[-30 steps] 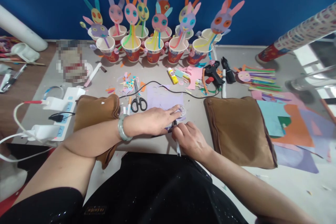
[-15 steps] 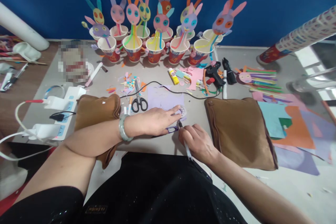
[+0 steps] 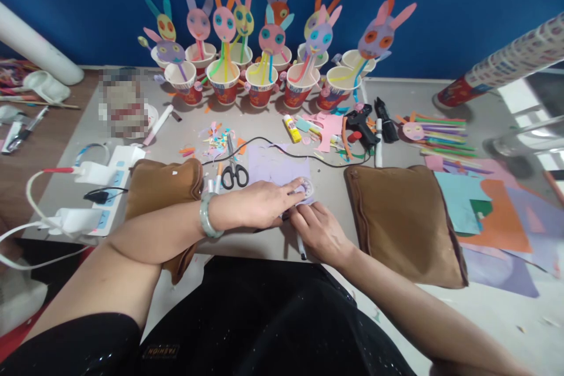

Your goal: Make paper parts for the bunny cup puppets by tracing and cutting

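My left hand (image 3: pixel 268 202), with a pale green bangle at the wrist, lies flat with fingers stretched out. Two of its fingertips press on a small round, whitish, patterned piece (image 3: pixel 309 188) over purple paper (image 3: pixel 278 165). Close beside those fingertips, my right hand (image 3: pixel 319 229) is closed around a pen (image 3: pixel 301 248), whose rear end points toward my body. The pen's tip is hidden by the hand. A dark object under the left palm is mostly covered. Black-handled scissors (image 3: pixel 235 176) lie beyond my left wrist.
Paper cups (image 3: pixel 261 93) with rabbit-faced straw figures stand along the blue wall. A brown cushion (image 3: pixel 405 226) lies right, another (image 3: pixel 165 185) under my left arm. A black cord runs from the glue gun (image 3: pixel 363 123); a power strip (image 3: pixel 115 182) and coloured sheets (image 3: pixel 506 211) flank the table.
My right hand has moved left and slightly up along the round piece, now meeting the left fingers. The pen's rear end has swung left. The left hand has stayed put.
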### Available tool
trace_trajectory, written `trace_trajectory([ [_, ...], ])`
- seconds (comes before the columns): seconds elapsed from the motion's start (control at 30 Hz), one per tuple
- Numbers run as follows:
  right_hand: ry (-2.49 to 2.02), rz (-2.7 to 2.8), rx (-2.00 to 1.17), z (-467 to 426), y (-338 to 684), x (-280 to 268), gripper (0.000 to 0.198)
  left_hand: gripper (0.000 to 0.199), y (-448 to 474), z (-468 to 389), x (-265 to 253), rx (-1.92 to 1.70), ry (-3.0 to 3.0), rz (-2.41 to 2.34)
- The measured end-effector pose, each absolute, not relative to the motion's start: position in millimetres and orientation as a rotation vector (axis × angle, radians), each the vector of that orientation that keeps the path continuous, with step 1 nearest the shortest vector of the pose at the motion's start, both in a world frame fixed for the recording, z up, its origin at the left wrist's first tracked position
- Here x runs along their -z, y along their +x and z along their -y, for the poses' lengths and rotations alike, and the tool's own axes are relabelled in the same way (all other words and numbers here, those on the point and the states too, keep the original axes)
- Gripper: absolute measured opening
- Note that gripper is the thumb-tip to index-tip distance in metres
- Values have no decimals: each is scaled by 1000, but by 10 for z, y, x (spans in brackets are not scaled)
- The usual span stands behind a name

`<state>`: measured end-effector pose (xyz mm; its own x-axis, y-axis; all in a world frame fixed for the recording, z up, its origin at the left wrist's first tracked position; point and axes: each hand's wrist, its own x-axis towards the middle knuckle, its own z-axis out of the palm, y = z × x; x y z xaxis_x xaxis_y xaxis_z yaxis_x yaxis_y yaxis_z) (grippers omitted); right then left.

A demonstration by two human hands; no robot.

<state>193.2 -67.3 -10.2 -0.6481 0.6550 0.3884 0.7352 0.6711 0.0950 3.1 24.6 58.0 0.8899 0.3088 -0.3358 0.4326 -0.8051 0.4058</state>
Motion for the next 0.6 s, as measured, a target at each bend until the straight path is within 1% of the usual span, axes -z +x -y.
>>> trace_trajectory([
  [0.3,-1049,2517,156,731,2038,44,22,62,26,-241,-572,337,2602,-539],
  [0.5,-1064,2522,184,788,2188,39,24,65,44,-235,-555,368,2611,-567],
  [0.6,-1071,2501,202,792,2186,40,22,65,44,-231,-542,360,2623,-568],
])
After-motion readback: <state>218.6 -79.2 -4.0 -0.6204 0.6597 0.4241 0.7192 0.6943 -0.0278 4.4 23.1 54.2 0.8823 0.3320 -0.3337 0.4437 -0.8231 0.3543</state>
